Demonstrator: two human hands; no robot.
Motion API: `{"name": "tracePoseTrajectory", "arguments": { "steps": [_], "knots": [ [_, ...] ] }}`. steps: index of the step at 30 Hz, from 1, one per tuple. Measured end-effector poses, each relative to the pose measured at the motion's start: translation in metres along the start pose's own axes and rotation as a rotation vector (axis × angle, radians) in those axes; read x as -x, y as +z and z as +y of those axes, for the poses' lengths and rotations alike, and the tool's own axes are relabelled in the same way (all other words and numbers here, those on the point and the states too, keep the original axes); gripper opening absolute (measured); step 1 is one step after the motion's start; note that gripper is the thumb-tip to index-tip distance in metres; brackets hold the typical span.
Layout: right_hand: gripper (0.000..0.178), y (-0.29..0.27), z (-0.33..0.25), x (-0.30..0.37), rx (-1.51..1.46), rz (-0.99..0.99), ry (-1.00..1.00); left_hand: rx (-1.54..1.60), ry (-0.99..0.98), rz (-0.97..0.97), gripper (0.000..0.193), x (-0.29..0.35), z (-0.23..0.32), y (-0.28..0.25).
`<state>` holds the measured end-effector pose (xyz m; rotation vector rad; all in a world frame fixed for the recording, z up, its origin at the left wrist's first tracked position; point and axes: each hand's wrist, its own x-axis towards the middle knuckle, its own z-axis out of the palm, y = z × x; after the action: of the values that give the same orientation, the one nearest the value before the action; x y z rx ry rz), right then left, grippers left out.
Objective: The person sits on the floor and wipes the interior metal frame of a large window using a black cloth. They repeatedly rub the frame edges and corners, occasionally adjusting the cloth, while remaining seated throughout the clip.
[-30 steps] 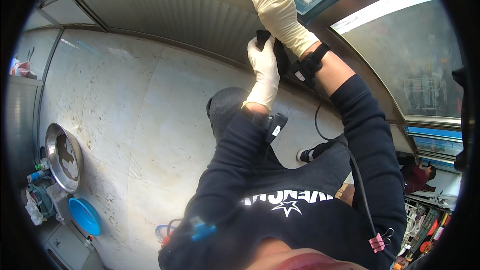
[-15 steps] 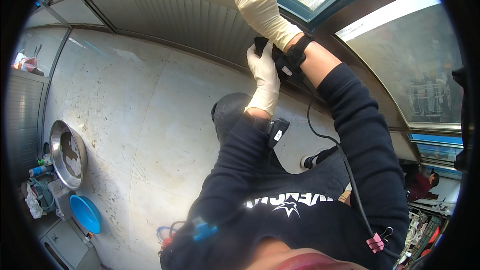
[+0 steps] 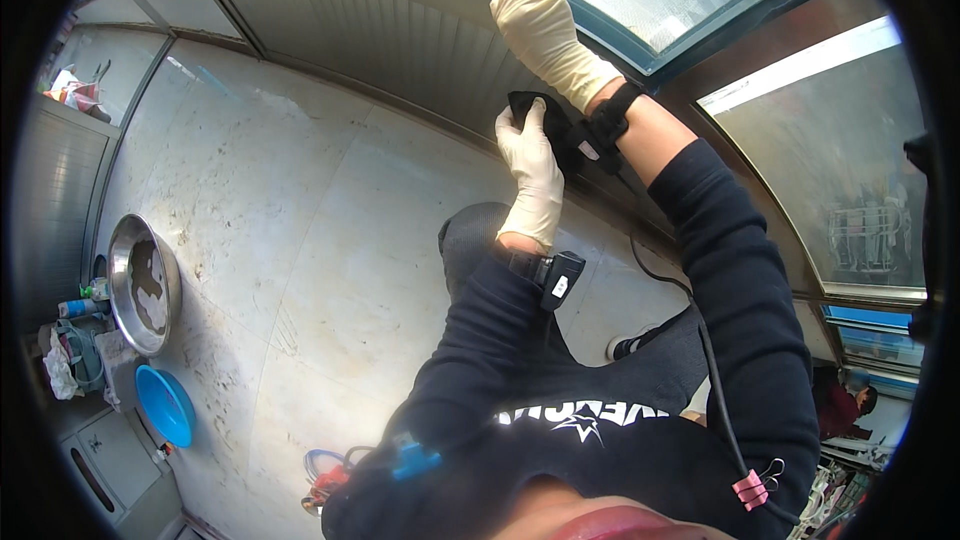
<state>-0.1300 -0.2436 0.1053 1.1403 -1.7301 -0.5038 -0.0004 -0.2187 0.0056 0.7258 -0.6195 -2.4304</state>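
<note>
My right hand (image 3: 545, 35), in a cream rubber glove, is closed in a fist against the blue window frame (image 3: 610, 38). Whatever it may hold is hidden from me. Just below it, my left hand (image 3: 532, 165), gloved the same way, pinches a dark, soft-looking black piece (image 3: 530, 103) between thumb and fingers. That piece looks like cloth, though its far end runs behind the strap and small black device (image 3: 588, 148) on my right wrist. A second black device (image 3: 562, 280) is strapped to my left wrist.
A ribbed grey panel (image 3: 400, 50) runs under the window, above a pale, stained floor (image 3: 300, 220). At the left are a steel basin (image 3: 172, 285) and a blue plastic basin (image 3: 165, 405). A black cable (image 3: 705, 325) hangs along my right arm. Another person (image 3: 845, 405) is at the far right.
The view has shifted slightly, with the window corner now lower and further right. More of the black piece shows above my left fingers. My right fist stays against the frame.
</note>
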Motion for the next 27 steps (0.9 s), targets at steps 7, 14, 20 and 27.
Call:
{"name": "tracePoseTrajectory", "arguments": {
  "steps": [7, 14, 20, 27],
  "knots": [
    [0.004, -0.040, 0.032, 0.071, -0.066, -0.111, 0.036, -0.042, 0.037, 0.068, 0.041, -0.012, 0.018, -0.011],
    [0.024, -0.132, 0.019, 0.150, -0.522, -0.170, 0.401, 0.022, -0.029, 0.015, 0.040, -0.017, 0.024, -0.009],
    [0.020, -0.180, -0.033, 0.240, -0.815, -0.328, 0.781, 0.036, 0.159, -0.009, 0.035, -0.036, 0.040, 0.002],
    [0.017, -0.214, -0.043, 0.318, -0.966, -0.397, 1.193, -0.352, 0.735, -0.002, 0.037, -0.174, 0.124, 0.048]
  ]
}}
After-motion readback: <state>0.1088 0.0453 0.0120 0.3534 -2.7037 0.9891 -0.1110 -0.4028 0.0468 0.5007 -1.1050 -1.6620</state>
